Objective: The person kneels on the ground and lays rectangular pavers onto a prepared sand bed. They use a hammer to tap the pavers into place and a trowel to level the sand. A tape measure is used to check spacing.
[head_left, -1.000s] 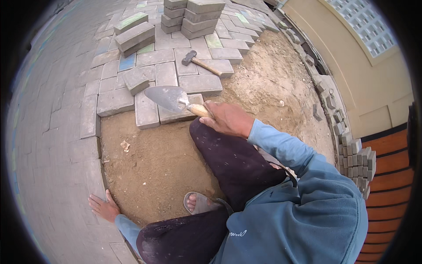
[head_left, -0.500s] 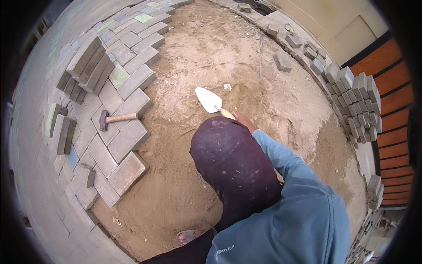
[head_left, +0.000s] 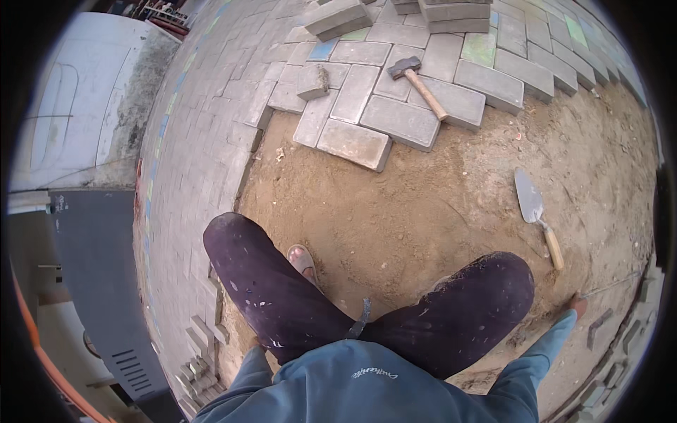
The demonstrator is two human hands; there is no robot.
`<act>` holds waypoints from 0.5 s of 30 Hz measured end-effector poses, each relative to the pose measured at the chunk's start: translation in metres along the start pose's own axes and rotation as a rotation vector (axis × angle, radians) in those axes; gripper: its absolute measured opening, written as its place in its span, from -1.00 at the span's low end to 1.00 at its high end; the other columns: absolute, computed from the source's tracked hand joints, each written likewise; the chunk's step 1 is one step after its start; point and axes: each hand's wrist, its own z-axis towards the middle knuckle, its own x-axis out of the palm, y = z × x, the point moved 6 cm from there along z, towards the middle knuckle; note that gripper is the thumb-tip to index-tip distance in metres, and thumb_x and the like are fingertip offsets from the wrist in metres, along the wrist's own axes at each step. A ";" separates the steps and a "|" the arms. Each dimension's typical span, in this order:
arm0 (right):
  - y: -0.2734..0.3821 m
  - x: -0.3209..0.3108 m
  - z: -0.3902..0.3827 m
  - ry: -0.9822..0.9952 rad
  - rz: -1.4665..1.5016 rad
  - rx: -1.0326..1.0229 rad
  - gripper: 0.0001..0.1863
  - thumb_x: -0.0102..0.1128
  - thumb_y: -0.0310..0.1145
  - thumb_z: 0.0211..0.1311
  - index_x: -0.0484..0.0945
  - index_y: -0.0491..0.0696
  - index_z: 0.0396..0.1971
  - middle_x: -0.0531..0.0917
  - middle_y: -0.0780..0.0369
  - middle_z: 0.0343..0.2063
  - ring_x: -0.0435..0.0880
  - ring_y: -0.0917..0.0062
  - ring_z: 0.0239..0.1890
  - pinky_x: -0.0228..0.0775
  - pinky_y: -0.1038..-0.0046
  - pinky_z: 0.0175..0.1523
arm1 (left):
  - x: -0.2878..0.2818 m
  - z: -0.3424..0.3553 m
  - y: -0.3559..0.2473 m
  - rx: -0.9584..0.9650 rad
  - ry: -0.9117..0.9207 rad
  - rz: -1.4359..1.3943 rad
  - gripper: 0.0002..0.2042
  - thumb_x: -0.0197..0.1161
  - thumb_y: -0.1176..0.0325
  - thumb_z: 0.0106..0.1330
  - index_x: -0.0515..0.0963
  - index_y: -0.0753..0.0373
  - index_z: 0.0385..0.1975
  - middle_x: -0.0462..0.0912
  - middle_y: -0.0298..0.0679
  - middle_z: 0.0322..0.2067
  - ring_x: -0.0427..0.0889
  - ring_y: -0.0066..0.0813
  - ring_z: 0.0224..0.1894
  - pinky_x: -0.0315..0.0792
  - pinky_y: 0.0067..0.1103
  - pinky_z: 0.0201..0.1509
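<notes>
At the right, my right hand (head_left: 578, 304) is low over the sand, its fingers closed at the near end of a thin straight rod (head_left: 612, 285). Beyond that hand a trowel (head_left: 530, 197) with a pale wooden handle lies on the sand, touched by neither hand. My left hand (head_left: 254, 343) is down beside my left thigh; mostly hidden, its fingers do not show. A hammer (head_left: 425, 92) with a wooden handle rests on the laid grey paving blocks (head_left: 402, 120) ahead.
Loose blocks (head_left: 337, 20) are stacked on the paving, and a single block (head_left: 312, 82) stands nearby. Bare sand (head_left: 367, 211) spreads before my knees. Several blocks (head_left: 617, 374) line the right edge; more (head_left: 201, 370) lie at lower left. A dark grey panel (head_left: 92, 275) stands far left.
My view has turned to the right, so the paving is now ahead. My right hand has let go of the trowel, which lies on the sand, and has reached the rod.
</notes>
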 end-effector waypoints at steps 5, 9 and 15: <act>-0.025 0.026 0.106 0.313 -0.184 -0.146 -0.49 0.32 -0.03 0.18 0.70 -0.29 -0.31 0.72 0.02 -0.42 0.64 0.20 -0.42 0.48 0.16 -0.19 | 0.044 -0.093 0.093 -0.239 0.066 -0.247 -0.33 0.15 -0.07 0.43 0.37 0.30 0.38 0.57 -0.11 0.20 0.55 -0.26 0.19 0.48 -0.34 0.15; -0.030 0.024 0.138 0.194 -0.322 0.106 -0.55 0.30 -0.01 0.30 0.63 -0.18 -0.36 0.57 0.17 -0.56 0.46 0.37 -0.59 0.37 0.25 -0.46 | 0.052 -0.071 0.074 -0.244 0.082 -0.382 -0.35 0.19 -0.02 0.42 0.40 0.31 0.37 0.61 -0.12 0.16 0.58 -0.28 0.16 0.51 -0.36 0.11; -0.027 0.000 0.075 0.238 0.255 0.263 -0.57 0.26 -0.01 0.36 0.58 -0.15 -0.32 0.49 0.24 -0.61 0.40 0.45 -0.64 0.28 0.34 -0.53 | -0.027 -0.008 0.051 -0.105 -0.047 -0.605 -0.39 0.23 0.04 0.42 0.44 0.34 0.34 0.66 -0.13 0.11 0.62 -0.31 0.11 0.54 -0.38 0.04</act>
